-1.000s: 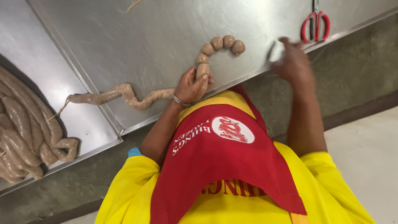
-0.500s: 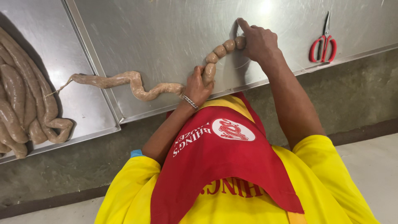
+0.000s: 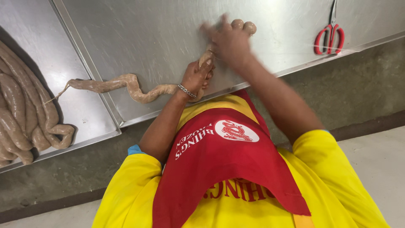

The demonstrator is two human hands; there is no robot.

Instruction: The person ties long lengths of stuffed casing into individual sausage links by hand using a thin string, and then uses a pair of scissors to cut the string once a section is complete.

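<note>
Here, near the centre of the frame, our left hand (image 3: 196, 78), a bracelet at its wrist, is closed around a long raw sausage (image 3: 139, 90), pinching it where the filled casing meets the finished links. Just above it, our right hand (image 3: 230, 42) is blurred with motion; it lies over the links (image 3: 244, 26), fingers curled, though we cannot tell how firmly it grips them. From the left hand the sausage trails toward the left of the frame across the steel counter (image 3: 147, 33), curving twice and ending in a thin empty tail over the seam. It looks soft, limp and slick, with a thin skin that could tear, so we judge it best held gently around a full section, not by the tail. At the far left lies a pile of more sausage (image 3: 21, 122) on a neighbouring steel surface. Red-handled scissors (image 3: 330, 38) rest at the upper right. Below, our yellow shirt and red apron (image 3: 228, 169) fill the frame.
</note>
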